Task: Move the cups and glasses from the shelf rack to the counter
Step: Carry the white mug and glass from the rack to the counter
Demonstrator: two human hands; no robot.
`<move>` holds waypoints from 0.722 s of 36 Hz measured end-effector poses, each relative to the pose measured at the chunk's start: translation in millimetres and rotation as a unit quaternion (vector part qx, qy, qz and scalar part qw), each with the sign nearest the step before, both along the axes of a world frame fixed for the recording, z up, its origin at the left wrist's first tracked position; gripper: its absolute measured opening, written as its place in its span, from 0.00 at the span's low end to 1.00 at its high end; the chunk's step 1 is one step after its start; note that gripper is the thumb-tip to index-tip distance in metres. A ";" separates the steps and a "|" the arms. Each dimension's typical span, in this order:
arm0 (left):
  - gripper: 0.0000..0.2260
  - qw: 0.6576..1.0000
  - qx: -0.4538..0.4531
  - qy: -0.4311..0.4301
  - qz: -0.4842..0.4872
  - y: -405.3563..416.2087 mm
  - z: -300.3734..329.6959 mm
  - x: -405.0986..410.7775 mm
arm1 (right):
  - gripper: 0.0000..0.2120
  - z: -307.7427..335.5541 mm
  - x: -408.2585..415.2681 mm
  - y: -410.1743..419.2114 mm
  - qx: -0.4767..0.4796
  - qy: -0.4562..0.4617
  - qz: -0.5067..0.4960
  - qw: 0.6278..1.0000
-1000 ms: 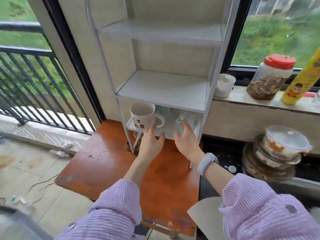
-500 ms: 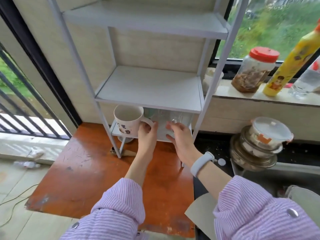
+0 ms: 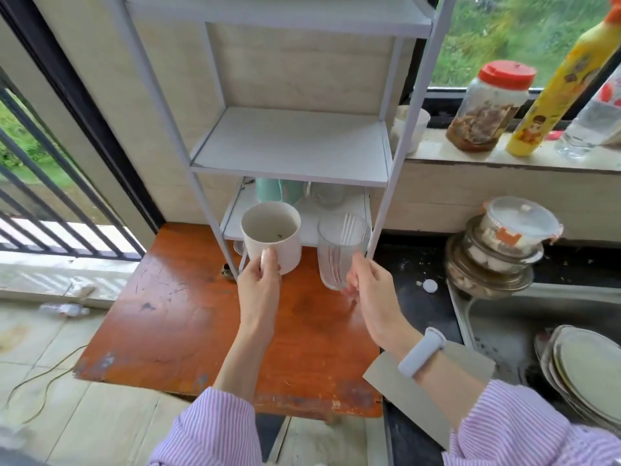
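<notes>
- The left hand (image 3: 260, 284) has its grip wrapped round a white mug (image 3: 271, 235), thumb pressed on the near side, holding it upright in the air just in front of the rack's bottom shelf.
- The right hand (image 3: 371, 290) pinches a clear ribbed glass (image 3: 339, 250) low on its side, fingers behind it and thumb in front; the glass is upright too, lifted above the orange-brown counter (image 3: 188, 317).
- Mug and glass sit side by side, close but not touching.
- Behind them, on the bottom shelf of the white shelf rack (image 3: 292, 146), a pale green cup (image 3: 268, 190) and another clear glass (image 3: 324, 194) remain; the middle shelf is bare.
- A pale wristband (image 3: 421, 351) sits on the right wrist, and both sleeves are pink-striped.
- To the right, the window ledge carries a red-lidded jar (image 3: 489, 109) and a yellow bottle (image 3: 564, 85); below them stands a stack of lidded bowls (image 3: 500, 243).
</notes>
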State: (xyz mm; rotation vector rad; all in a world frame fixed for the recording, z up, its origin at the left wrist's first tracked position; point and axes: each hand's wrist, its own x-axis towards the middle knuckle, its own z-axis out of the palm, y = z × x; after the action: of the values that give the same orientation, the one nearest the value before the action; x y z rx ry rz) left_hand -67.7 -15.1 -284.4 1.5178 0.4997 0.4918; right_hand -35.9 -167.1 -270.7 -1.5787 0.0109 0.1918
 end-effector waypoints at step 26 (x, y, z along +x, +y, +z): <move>0.21 0.918 0.176 -0.006 -0.356 -319.3 0.3 -90.2 | 0.20 -19.7 -190.7 -334.9 -0.077 -0.046 -0.326 0.941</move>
State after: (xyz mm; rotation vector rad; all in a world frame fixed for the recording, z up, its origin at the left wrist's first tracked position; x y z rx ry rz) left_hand -158.0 -334.4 -284.1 1.9061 -0.1840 0.0121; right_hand -226.6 -502.1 -290.4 -1.6557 0.4809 -0.4108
